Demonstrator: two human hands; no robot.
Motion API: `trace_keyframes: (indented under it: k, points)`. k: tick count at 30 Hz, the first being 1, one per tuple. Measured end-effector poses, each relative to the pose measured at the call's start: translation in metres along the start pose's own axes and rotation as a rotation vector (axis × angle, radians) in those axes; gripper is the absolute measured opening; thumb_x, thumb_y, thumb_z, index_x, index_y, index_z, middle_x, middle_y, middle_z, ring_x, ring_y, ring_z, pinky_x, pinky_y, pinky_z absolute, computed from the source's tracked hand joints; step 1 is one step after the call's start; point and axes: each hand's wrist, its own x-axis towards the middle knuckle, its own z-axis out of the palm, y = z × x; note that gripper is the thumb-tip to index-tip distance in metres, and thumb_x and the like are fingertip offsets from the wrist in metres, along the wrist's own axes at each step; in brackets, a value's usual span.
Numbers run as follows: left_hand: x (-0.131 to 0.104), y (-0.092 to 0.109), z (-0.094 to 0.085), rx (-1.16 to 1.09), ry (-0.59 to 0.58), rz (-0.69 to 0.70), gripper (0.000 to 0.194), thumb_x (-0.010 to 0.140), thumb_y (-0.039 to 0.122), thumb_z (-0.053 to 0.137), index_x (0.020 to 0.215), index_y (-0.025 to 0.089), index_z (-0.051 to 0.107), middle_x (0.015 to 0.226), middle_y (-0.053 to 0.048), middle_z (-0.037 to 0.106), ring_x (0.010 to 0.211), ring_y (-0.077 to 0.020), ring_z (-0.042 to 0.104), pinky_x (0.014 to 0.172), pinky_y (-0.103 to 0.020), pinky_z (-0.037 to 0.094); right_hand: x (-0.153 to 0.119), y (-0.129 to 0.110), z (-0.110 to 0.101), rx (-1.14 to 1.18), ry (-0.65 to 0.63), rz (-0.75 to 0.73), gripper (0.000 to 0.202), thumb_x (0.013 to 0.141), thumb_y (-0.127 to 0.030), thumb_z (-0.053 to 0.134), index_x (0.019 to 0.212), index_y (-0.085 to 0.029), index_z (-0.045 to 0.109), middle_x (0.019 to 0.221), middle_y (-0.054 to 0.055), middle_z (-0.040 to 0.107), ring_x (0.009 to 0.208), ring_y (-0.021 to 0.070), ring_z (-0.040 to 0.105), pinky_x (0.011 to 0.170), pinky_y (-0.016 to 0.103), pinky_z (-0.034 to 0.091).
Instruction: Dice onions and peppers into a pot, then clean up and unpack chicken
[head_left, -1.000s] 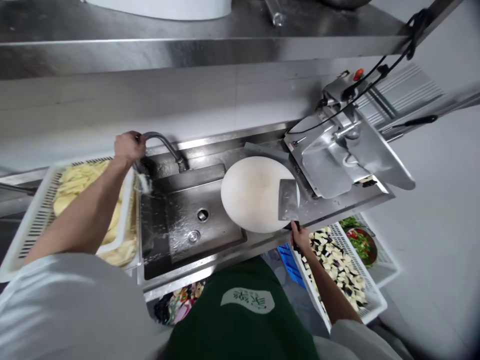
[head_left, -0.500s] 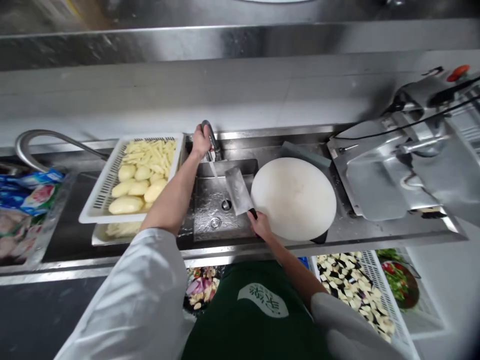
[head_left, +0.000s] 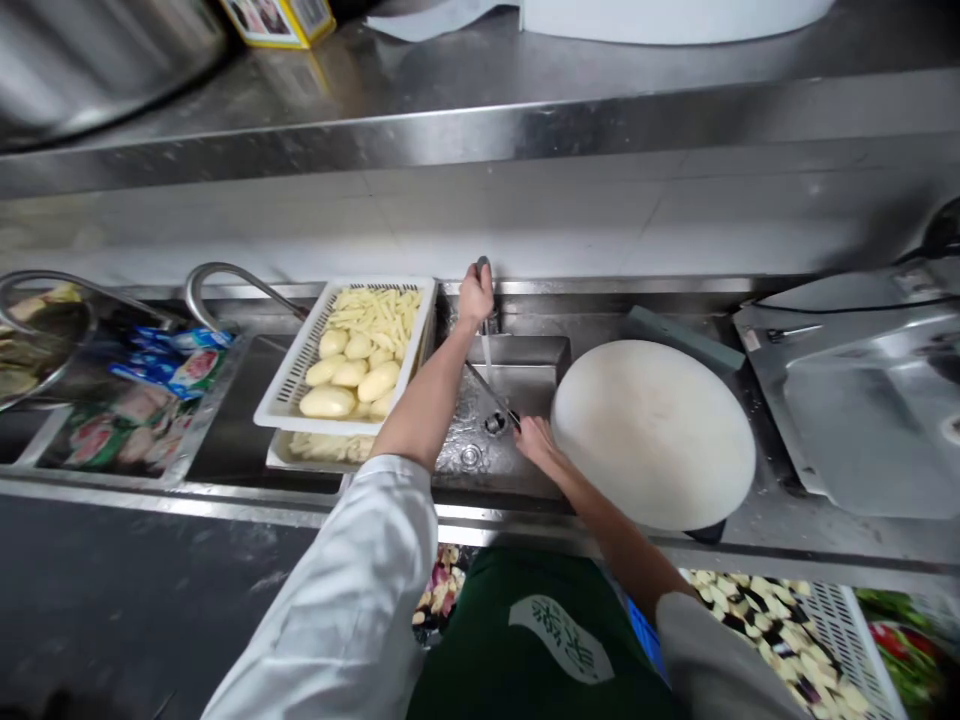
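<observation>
My left hand (head_left: 475, 296) is closed around the faucet (head_left: 483, 266) at the back of the small sink. A thin stream of water (head_left: 487, 348) runs down from it. My right hand (head_left: 535, 442) grips the black handle of a cleaver (head_left: 491, 394), held over the sink (head_left: 517, 470). The blade is turned nearly edge-on, close under the stream. Beside my right hand lies a round white cutting board (head_left: 656, 435). Left of my left arm, a white plastic basket (head_left: 281, 385) holds peeled potatoes (head_left: 328, 402) and potato strips (head_left: 375, 315).
Under the basket sits a metal tray (head_left: 300, 462) with pale strips. A steel shelf (head_left: 450, 140) runs above the wall. A slicer-like metal machine (head_left: 862, 400) stands at right. Cut eggplant pieces (head_left: 780, 620) lie below the counter edge. Further left are packaged goods (head_left: 176, 360) in a sink.
The cleaver's blade has turned from broad side up to nearly edge-on. My left hand stays on the faucet. The view has shifted left and up, showing more of the shelf.
</observation>
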Motion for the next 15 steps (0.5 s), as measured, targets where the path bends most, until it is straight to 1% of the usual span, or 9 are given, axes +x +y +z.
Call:
trace_keyframes:
  k: [2, 4, 6, 9, 12, 15]
  points:
    - [-0.001, 0.004, -0.001, 0.061, 0.037, 0.002, 0.047, 0.108, 0.056, 0.04, 0.119, 0.017, 0.064, 0.101, -0.014, 0.075, 0.11, -0.0279, 0.073, 0.104, -0.044, 0.056, 0.009, -0.01, -0.015, -0.171, 0.012, -0.045, 0.036, 0.098, -0.011, 0.058, 0.133, -0.006, 0.062, 0.113, 0.026, 0.076, 0.108, 0.0303, 0.076, 0.089, 0.033, 0.055]
    - [-0.004, 0.01, -0.002, 0.124, 0.074, -0.011, 0.041, 0.11, 0.048, 0.041, 0.115, 0.016, 0.066, 0.107, -0.017, 0.076, 0.116, -0.0298, 0.071, 0.109, -0.044, 0.052, 0.019, -0.021, -0.029, -0.26, 0.032, -0.071, 0.039, 0.098, -0.004, 0.053, 0.137, -0.004, 0.057, 0.116, 0.029, 0.074, 0.109, 0.0301, 0.076, 0.089, 0.034, 0.056]
    - [-0.007, 0.015, -0.002, 0.17, 0.104, -0.034, 0.038, 0.11, 0.043, 0.042, 0.113, 0.014, 0.066, 0.109, -0.02, 0.076, 0.119, -0.0317, 0.07, 0.11, -0.045, 0.05, 0.028, -0.03, -0.039, -0.283, 0.05, -0.068, 0.037, 0.099, -0.002, 0.046, 0.135, -0.005, 0.058, 0.12, 0.03, 0.071, 0.111, 0.0289, 0.075, 0.089, 0.034, 0.057]
    - [-0.01, 0.02, -0.003, 0.207, 0.118, -0.053, 0.039, 0.11, 0.042, 0.041, 0.115, 0.013, 0.067, 0.11, -0.021, 0.076, 0.118, -0.0322, 0.071, 0.108, -0.044, 0.049, 0.037, -0.036, -0.047, -0.291, 0.075, -0.056, 0.036, 0.101, -0.002, 0.04, 0.132, -0.006, 0.059, 0.123, 0.03, 0.07, 0.116, 0.0288, 0.072, 0.089, 0.035, 0.057]
    - [-0.01, 0.02, -0.01, 0.274, 0.101, -0.035, 0.043, 0.11, 0.042, 0.038, 0.118, 0.013, 0.067, 0.112, -0.022, 0.076, 0.115, -0.0322, 0.072, 0.105, -0.043, 0.049, 0.031, -0.031, -0.05, -0.306, 0.105, -0.046, 0.036, 0.102, -0.003, 0.038, 0.131, -0.008, 0.059, 0.125, 0.029, 0.068, 0.119, 0.0309, 0.069, 0.089, 0.037, 0.057]
    - [-0.01, 0.015, -0.024, 0.348, 0.099, 0.01, 0.043, 0.11, 0.041, 0.036, 0.117, 0.014, 0.069, 0.114, -0.021, 0.076, 0.114, -0.031, 0.072, 0.103, -0.041, 0.049, 0.008, -0.01, -0.055, -0.354, 0.144, -0.024, 0.036, 0.103, -0.005, 0.038, 0.133, -0.011, 0.058, 0.124, 0.025, 0.068, 0.117, 0.0308, 0.068, 0.089, 0.039, 0.056]
